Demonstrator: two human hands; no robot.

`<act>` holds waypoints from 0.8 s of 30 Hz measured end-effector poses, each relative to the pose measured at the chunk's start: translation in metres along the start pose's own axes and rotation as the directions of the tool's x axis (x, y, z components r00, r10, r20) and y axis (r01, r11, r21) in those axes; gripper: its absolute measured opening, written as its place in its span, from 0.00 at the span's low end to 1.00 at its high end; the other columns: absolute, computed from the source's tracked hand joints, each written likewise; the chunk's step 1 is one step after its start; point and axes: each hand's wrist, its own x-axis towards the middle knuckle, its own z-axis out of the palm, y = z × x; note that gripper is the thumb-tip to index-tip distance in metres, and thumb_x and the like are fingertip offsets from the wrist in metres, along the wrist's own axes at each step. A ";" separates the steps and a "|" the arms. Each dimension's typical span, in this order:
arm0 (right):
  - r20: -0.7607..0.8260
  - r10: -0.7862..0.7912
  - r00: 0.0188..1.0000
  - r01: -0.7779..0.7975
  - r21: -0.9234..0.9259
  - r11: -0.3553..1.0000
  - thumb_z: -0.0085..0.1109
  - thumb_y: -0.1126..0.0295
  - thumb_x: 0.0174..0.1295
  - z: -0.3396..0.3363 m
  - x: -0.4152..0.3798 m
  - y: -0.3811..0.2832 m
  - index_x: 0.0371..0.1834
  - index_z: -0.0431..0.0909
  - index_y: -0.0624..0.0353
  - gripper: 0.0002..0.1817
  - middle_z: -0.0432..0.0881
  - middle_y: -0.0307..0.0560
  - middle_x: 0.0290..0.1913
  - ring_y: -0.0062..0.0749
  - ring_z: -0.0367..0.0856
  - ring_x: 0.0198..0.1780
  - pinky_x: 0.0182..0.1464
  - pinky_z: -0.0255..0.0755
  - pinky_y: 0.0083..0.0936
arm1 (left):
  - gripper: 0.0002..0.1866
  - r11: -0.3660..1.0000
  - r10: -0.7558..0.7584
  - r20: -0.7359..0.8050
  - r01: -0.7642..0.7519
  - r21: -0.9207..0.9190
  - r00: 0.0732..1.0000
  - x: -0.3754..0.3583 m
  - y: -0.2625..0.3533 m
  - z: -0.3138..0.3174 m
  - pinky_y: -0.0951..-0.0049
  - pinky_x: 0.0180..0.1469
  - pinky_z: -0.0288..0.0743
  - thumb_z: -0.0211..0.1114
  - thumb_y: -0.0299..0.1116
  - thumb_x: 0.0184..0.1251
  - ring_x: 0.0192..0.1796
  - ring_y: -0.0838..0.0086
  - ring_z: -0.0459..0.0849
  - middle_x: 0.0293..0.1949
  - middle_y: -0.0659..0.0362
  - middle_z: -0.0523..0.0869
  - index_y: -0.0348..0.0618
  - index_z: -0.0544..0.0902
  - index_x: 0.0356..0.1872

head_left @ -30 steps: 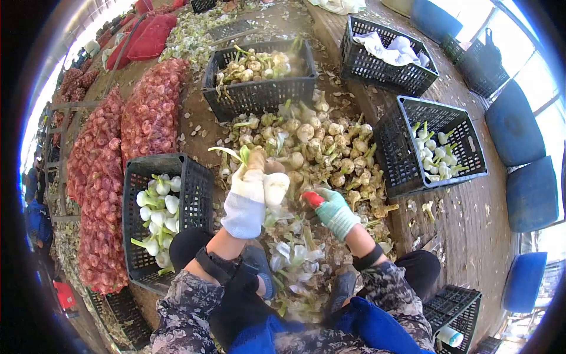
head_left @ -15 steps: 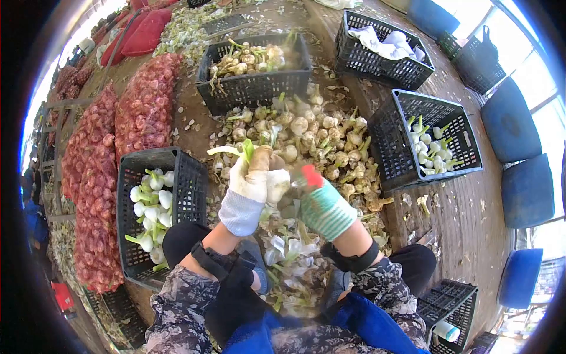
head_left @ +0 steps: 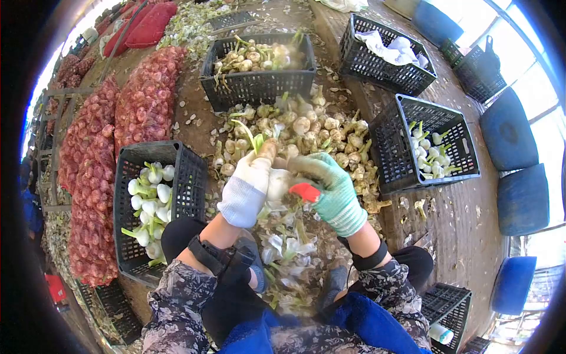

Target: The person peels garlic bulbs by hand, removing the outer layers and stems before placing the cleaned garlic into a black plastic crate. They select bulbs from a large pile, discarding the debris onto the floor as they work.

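My left hand [head_left: 244, 192], in a white and grey glove, is closed around a garlic bulb [head_left: 278, 184]. Green leaf ends [head_left: 254, 140] stick up above its fingers. Close to the bulb's right side is my right hand [head_left: 335, 192], in a green-and-white glove with red covering on the thumb. Its fingers and thumb are apart, the fingertips blurred; I make out nothing between them. Under and beyond both hands lies a heap of untrimmed garlic [head_left: 330, 133]. Peeled skins and leaf scraps [head_left: 289, 248] cover the ground between my feet.
A black crate [head_left: 190, 194] of cleaned garlic stands at left, another crate [head_left: 392, 150] at right. Beyond the heap is a crate [head_left: 259, 88] of unpeeled garlic. Red net sacks [head_left: 94, 206] line the left; a crate with white cloth [head_left: 377, 74] and blue barrels [head_left: 510, 127] stand right.
My right hand has moved slightly up and right, its fingers swinging upward and apart from the thumb. My left hand keeps the garlic bulb nearly in place. The view has shifted slightly.
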 end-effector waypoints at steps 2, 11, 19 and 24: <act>0.031 -0.018 0.999 0.022 -0.143 0.989 0.60 0.82 0.46 0.002 0.001 0.001 0.39 0.77 0.63 0.14 0.76 0.44 0.33 0.30 0.76 0.36 0.38 0.69 0.21 | 0.15 0.999 0.025 -0.036 -0.024 0.030 0.999 -0.002 0.001 0.001 0.80 0.25 0.71 0.50 0.44 0.67 0.24 0.78 0.77 0.24 0.61 0.78 0.43 0.75 0.31; 0.506 0.283 0.815 -0.026 -0.456 0.890 0.54 0.74 0.51 0.021 -0.061 0.020 0.40 0.75 0.60 0.12 0.78 0.47 0.35 0.34 0.78 0.37 0.39 0.73 0.26 | 0.16 0.885 -0.150 0.062 0.162 -0.436 0.987 0.021 -0.009 -0.018 0.79 0.26 0.74 0.50 0.45 0.67 0.24 0.76 0.79 0.25 0.59 0.81 0.43 0.76 0.35; 0.251 0.641 0.725 -0.609 0.669 0.426 0.62 0.68 0.51 0.025 -0.002 0.021 0.44 0.71 0.61 0.18 0.76 0.44 0.33 0.29 0.76 0.37 0.40 0.69 0.19 | 0.14 0.981 -0.030 0.056 0.041 -0.191 0.998 0.023 -0.022 -0.016 0.78 0.24 0.73 0.51 0.46 0.66 0.25 0.77 0.79 0.25 0.60 0.79 0.48 0.76 0.30; 0.265 0.456 0.849 -0.492 0.084 0.867 0.64 0.77 0.47 0.035 -0.030 0.007 0.46 0.70 0.63 0.21 0.76 0.47 0.42 0.24 0.73 0.43 0.45 0.69 0.19 | 0.12 0.867 -0.117 0.147 0.173 -0.468 0.982 0.022 -0.019 -0.020 0.76 0.28 0.76 0.50 0.42 0.67 0.27 0.76 0.79 0.28 0.61 0.80 0.47 0.76 0.36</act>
